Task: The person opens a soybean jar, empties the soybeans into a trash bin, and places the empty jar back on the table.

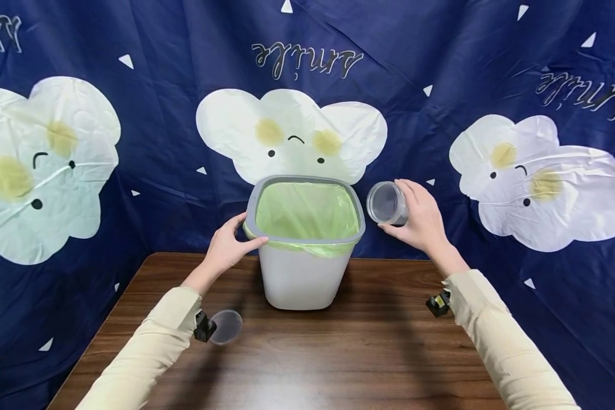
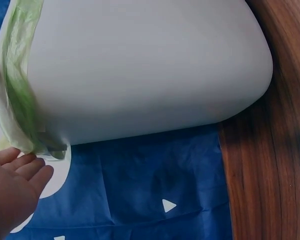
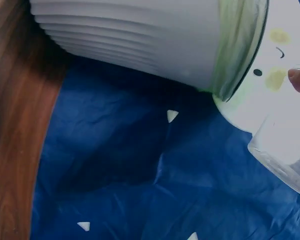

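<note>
A light grey trash bin (image 1: 304, 279) with a darker grey rim and a green liner bag (image 1: 299, 219) stands on the table. My left hand (image 1: 228, 245) holds the left corner of its rim, thumb at the front and fingers along the side. In the left wrist view, the left fingers (image 2: 27, 167) lie against the folded edge of the liner. Right of the bin, my right hand (image 1: 420, 219) grips a clear plastic jar (image 1: 386, 204) in the air, thumb below and fingers above. The jar is tipped sideways, with its round mouth toward the bin's side.
On the wooden table (image 1: 389, 341), a clear round lid (image 1: 226, 327) lies near my left wrist. A dark blue curtain (image 1: 410, 45) with white clouds hangs close behind the bin and around the table's sides.
</note>
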Demonstrator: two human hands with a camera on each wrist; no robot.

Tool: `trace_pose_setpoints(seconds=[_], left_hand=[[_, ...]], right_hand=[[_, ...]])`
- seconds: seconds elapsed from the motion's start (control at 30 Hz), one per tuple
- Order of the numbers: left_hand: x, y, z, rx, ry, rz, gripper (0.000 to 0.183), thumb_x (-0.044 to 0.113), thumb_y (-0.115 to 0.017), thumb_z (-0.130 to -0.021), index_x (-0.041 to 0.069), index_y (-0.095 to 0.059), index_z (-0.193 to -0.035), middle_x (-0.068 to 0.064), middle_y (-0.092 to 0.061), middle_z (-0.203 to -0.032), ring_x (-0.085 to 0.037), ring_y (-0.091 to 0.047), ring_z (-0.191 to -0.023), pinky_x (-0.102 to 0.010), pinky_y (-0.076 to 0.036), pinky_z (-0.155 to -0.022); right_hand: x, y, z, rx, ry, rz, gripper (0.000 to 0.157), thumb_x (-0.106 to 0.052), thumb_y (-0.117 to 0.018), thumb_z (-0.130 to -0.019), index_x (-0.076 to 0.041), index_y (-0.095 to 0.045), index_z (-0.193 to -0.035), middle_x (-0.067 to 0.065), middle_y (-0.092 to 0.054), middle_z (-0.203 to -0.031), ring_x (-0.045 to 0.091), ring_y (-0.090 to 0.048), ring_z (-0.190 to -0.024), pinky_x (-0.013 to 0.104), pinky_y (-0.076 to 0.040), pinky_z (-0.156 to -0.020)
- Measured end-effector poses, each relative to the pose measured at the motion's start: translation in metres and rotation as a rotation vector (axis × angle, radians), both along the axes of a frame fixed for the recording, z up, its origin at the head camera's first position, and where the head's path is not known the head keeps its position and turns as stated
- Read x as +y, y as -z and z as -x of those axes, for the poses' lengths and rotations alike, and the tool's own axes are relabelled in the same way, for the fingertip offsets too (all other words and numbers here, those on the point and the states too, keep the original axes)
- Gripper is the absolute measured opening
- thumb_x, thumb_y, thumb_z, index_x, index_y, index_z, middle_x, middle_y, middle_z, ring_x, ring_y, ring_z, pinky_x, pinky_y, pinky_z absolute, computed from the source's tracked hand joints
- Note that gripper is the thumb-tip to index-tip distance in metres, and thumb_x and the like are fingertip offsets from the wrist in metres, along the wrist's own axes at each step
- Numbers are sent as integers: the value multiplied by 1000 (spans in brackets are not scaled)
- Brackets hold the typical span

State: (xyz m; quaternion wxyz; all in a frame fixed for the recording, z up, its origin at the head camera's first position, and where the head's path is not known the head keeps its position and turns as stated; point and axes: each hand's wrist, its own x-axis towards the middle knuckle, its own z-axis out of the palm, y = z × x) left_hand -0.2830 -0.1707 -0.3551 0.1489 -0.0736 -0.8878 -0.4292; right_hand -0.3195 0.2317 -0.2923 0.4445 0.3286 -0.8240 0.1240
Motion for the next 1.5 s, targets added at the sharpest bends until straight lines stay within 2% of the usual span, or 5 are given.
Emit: trace_pose_setpoints(seconds=[0.37,0.67,0.83,1.27,1.5], left_hand=[[0,1,1,7,5,4,85,53,-71,-69,10,-41,-136,-12,-46,-134,-30,-42,-122,-46,-36,-97],[0,1,1,5,16,4,85,52,-71,-70,10,-41,-136,-12,-45,-135,-29,-42,-123,-46,-36,-97],[0,1,1,3,11,6,84,52,-71,-70,10,-41,-136,-11,-45,-134,-29,-42,-123,-46,-36,-97],[0,1,-2,6,8,2,84,51,-71,-70,8,-41,-136,-13,-45,-135,-30,-42,-123,-47,-36,-97],[0,1,-1,14,12,-9,83,50,-72,-70,9,-42,-135,-12,-46,-133,-30,-43,-122,-46,-36,-97]], right_hand=[[39,35,-17,-150,76,142,95,-36,-83,-48,0,-46,-128,19,-50,-124,36,-44,-114,48,-35,-93],[59,64,-28,-225,148,217,97,-33,-86,-46,-2,-45,-129,19,-50,-122,36,-47,-108,50,-39,-84],[65,89,-33,-308,199,264,95,-32,-86,-48,-5,-44,-130,18,-50,-122,36,-48,-105,52,-40,-78],[65,158,-44,-440,246,351,93,-31,-86,-51,-2,-44,-128,19,-50,-121,35,-47,-107,50,-40,-80],[64,192,-51,-519,303,430,90,-32,-85,-54,-5,-44,-128,17,-49,-121,33,-47,-108,50,-41,-80]])
